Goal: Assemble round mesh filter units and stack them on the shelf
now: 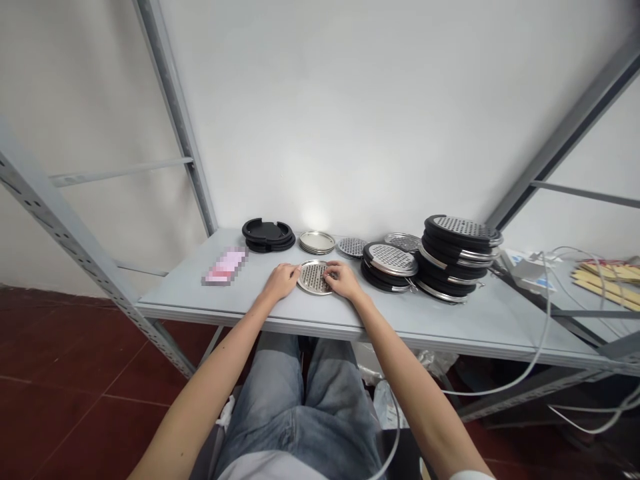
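Head view: on the bench [505, 323], my left hand [283, 281] is touching the perforated metal disc [312, 273] at its 9 o'clock rim; my right hand [344, 280] is curling over 3. Whether either is gripping, I cannot tell. Toward 3, the short stack [390, 260] and tall stack [453, 259] are seemingly finished, crowding that side. Black holders [269, 233] at 10, rimmed plates [317, 241] at 12 and a loose perforated plate [352, 247] at 2 are seemingly remaining.
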The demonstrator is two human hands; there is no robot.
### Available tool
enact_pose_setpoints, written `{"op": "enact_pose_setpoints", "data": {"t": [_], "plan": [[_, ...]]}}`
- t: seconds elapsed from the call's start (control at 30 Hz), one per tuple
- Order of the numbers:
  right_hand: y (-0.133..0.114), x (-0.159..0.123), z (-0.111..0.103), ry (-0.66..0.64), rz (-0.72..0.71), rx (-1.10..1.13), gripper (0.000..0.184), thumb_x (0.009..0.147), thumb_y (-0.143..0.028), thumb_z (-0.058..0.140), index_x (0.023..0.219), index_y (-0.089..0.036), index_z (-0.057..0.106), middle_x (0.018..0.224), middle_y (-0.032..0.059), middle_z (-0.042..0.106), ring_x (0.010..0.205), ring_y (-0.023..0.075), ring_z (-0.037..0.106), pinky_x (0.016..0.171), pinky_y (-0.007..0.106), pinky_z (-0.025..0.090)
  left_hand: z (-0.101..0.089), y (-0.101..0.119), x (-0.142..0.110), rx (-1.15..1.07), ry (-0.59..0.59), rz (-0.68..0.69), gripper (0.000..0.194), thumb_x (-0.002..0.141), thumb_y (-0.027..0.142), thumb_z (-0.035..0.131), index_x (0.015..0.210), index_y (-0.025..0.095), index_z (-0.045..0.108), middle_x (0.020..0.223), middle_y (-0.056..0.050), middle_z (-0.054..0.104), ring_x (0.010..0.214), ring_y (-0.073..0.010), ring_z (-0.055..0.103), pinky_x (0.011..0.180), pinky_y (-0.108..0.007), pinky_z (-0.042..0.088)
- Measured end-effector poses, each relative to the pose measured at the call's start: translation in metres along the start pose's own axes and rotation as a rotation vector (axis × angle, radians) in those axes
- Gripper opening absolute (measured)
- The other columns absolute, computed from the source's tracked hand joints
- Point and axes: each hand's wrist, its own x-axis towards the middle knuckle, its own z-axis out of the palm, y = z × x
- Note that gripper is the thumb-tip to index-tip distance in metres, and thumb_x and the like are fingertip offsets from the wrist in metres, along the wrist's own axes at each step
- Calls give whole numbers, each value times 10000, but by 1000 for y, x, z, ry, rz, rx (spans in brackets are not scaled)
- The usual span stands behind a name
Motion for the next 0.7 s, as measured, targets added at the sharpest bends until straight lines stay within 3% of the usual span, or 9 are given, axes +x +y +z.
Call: {"op": "enact_pose_setpoints", "data": {"t": [0.43,0.57,0.7], "plan": [[-3,9,-3,-57,22,77,99,745,-205,663,724,-196,759,1022,86,727,961,237,673,944,378,474,1,-1,0,28,-2,3,400,993,308,373,804,187,704,809,-80,703,850,-214,628,836,-309,454],[-3,15,-7,-122,14,31,101,718,-167,661,717,-187,759,1052,88,721,963,232,671,923,340,478,0,-1,0,26,-6,11,408,998,314,367,798,186,699,796,-75,698,831,-207,626,821,-305,450],[-5,22,-13,-211,-45,-15,106,713,-167,650,697,-195,751,950,57,740,923,212,669,887,293,476,-1,0,-1,24,-5,17,406,996,306,368,793,182,698,801,-80,701,831,-212,628,816,-312,450]]}}
